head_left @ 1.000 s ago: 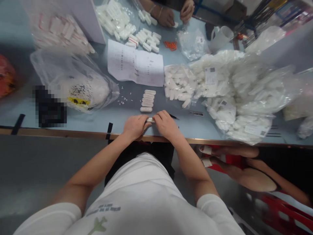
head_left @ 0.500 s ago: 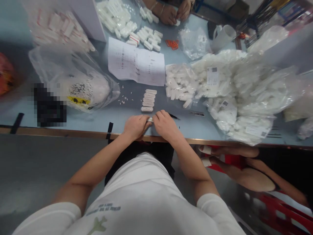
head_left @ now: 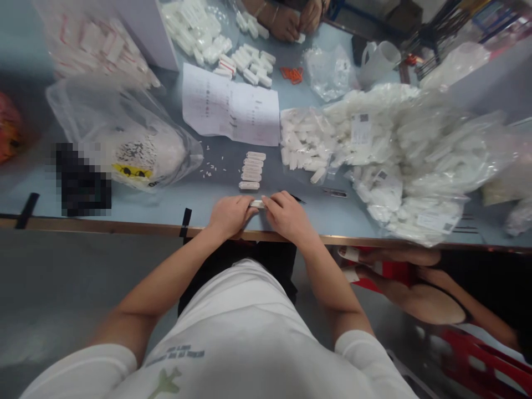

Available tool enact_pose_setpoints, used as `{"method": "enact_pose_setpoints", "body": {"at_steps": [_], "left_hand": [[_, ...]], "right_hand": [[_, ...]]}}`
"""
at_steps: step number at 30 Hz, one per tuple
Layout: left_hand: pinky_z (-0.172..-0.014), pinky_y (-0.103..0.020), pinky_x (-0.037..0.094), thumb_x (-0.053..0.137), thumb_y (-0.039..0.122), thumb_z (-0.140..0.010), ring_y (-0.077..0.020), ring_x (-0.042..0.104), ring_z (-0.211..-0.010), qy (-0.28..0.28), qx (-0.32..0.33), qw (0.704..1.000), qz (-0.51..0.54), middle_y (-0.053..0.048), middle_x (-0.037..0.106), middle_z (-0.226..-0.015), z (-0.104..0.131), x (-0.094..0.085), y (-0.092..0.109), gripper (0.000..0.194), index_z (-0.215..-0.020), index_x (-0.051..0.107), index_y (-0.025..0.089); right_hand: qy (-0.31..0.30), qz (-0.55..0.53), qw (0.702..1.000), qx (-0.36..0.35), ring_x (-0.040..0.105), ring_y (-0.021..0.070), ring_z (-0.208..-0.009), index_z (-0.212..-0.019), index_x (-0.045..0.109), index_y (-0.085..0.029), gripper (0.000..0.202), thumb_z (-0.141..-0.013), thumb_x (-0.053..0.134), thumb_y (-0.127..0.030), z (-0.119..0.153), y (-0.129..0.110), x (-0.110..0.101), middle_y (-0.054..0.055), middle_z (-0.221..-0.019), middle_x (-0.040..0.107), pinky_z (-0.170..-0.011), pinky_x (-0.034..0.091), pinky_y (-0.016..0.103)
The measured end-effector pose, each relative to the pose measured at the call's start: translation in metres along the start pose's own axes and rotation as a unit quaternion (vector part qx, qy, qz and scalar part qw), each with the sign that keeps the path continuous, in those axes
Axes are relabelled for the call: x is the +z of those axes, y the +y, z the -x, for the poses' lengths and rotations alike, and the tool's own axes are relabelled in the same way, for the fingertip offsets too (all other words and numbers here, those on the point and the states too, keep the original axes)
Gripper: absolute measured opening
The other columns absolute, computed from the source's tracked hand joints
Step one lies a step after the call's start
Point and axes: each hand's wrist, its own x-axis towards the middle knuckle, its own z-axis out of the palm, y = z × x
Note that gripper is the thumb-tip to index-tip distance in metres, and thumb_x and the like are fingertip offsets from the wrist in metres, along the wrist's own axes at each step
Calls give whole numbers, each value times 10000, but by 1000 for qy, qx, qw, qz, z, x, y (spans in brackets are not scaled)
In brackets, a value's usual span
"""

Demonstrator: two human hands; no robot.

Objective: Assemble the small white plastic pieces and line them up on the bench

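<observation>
Between my hands, just above the table's near edge, is a small white plastic piece (head_left: 257, 204) with a dotted face. My left hand (head_left: 230, 216) is closed on its left end, thumb and fingers pinching it. The fingertips of my right hand (head_left: 287, 215) are closed at its right end. Beyond the hands, several similar long white plastic pieces (head_left: 251, 170) lie in a stacked row. A thin black pointed tool (head_left: 297, 199) lies just past my right hand, partly hidden by it. Tiny white bits (head_left: 211, 167) are scattered to the left of the row.
A printed sheet (head_left: 230, 105) lies behind the row. Clear bags of white parts (head_left: 306, 138) crowd the right. A metal tool (head_left: 334, 193) lies near them. Another clear bag (head_left: 145, 147) stands left. Across the table, a co-worker's hands (head_left: 297, 23) hold a small white piece.
My right hand has shifted slightly to the right, showing more of the small white piece. My left hand stays about where it was.
</observation>
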Motion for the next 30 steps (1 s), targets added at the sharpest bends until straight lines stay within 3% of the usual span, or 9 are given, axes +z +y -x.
{"method": "enact_pose_setpoints", "body": {"at_steps": [3, 12, 16, 18, 20, 22, 24, 26, 30], "left_hand": [[-819, -363, 463, 516, 466, -962, -264, 689, -929, -1, 6, 1000, -6, -128, 740, -1041, 0, 0, -1, 374, -1141, 683, 183], [-837, -362, 467, 561, 450, -937, -269, 682, -964, -9, -20, 999, 23, -124, 736, -1051, -3, -2, 1, 340, -1126, 689, 198], [-741, -320, 469, 713, 450, -826, -215, 654, -793, 35, -110, 981, 153, -39, 694, -813, -5, -12, -1, 371, -1113, 684, 218], [-619, -289, 442, 724, 503, -802, -156, 559, -595, 69, -190, 934, 295, 28, 559, -621, -5, -21, 0, 375, -1045, 686, 220], [-534, -262, 407, 649, 564, -847, -112, 462, -498, 90, -240, 844, 471, 52, 467, -572, -5, -30, 3, 389, -993, 671, 204], [-531, -248, 429, 575, 585, -894, -97, 484, -517, 85, -260, 738, 617, 30, 509, -622, -5, -38, 7, 428, -976, 655, 173], [-618, -261, 502, 544, 590, -914, -116, 594, -640, 60, -263, 658, 703, -31, 612, -747, -6, -42, 12, 461, -982, 643, 145], [-756, -308, 554, 512, 607, -926, -165, 670, -826, 34, -257, 621, 740, -99, 676, -900, -6, -43, 17, 493, -1001, 632, 135], [-898, -381, 554, 415, 657, -943, -235, 675, -1030, 7, -248, 615, 749, -161, 692, -1049, -7, -39, 23, 573, -1049, 618, 132]], "right_hand": [[20, 3, 1000, 8, 488, 230, -893, -1238, 636, -147, 338, -981, 419, -171, 4, 2, 3, 125, -987, 645, -827, 409, 369], [-30, 16, 999, 7, 490, 245, -921, -1180, 653, -197, 279, -987, 452, -187, 3, -2, 5, 107, -945, 667, -783, 320, 386], [7, 14, 999, 35, 502, 234, -892, -1158, 667, -190, 277, -981, 453, -188, 4, -1, 4, 103, -965, 671, -761, 322, 373], [34, 3, 998, 49, 511, 231, -888, -1181, 659, -182, 292, -978, 450, -181, 4, -2, 4, 106, -985, 670, -756, 332, 367], [53, -19, 997, 58, 521, 230, -893, -1184, 656, -182, 296, -978, 443, -174, 3, -6, 3, 107, -989, 665, -763, 345, 366], [63, -45, 995, 66, 528, 228, -906, -1173, 658, -188, 287, -987, 439, -183, 0, -11, 0, 104, -981, 659, -778, 356, 366], [70, -66, 993, 73, 531, 223, -913, -1156, 663, -199, 267, -996, 449, -206, -5, -18, -3, 96, -970, 655, -791, 358, 363], [72, -73, 992, 74, 531, 219, -910, -1126, 673, -218, 245, -999, 464, -223, -10, -24, -5, 86, -964, 653, -795, 352, 362], [56, -59, 994, 67, 525, 218, -909, -1056, 687, -235, 235, -1014, 457, -254, -21, -36, -3, 82, -997, 670, -787, 340, 365]]}}
